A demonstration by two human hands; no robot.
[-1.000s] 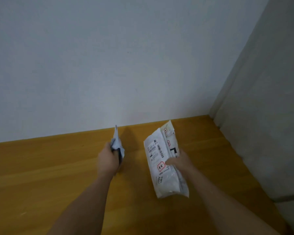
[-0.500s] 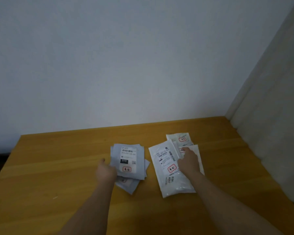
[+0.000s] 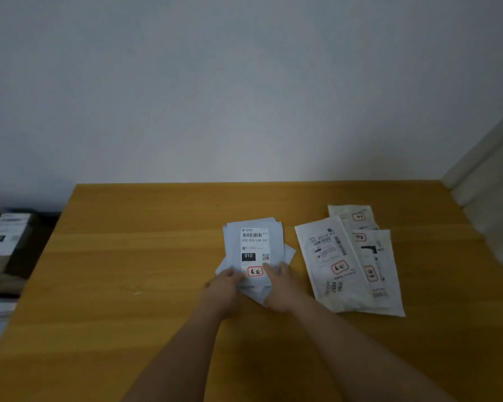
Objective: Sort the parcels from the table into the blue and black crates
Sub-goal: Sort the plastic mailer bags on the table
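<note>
A small stack of pale blue parcels [image 3: 254, 245] lies on the wooden table [image 3: 145, 256], its top label reading 010 with a red stamp. My left hand [image 3: 224, 288] grips the stack's near left corner. My right hand [image 3: 282, 285] rests on the near right corner, fingers lying flat on the top parcel beside the red stamp. To the right, apart from both hands, a long white parcel [image 3: 331, 262] overlaps two more white parcels [image 3: 375, 265], all with red stamps.
Off the table's left edge, lower down, a dark container [image 3: 21, 256] holds boxed parcels [image 3: 6, 236]. A white wall runs behind the table, and a pale vertical panel [image 3: 494, 198] borders the table's right side.
My right hand left the white parcels and came over to the blue stack. The stack now lies flat under both hands. The view has swung left and down, showing the table's left edge.
</note>
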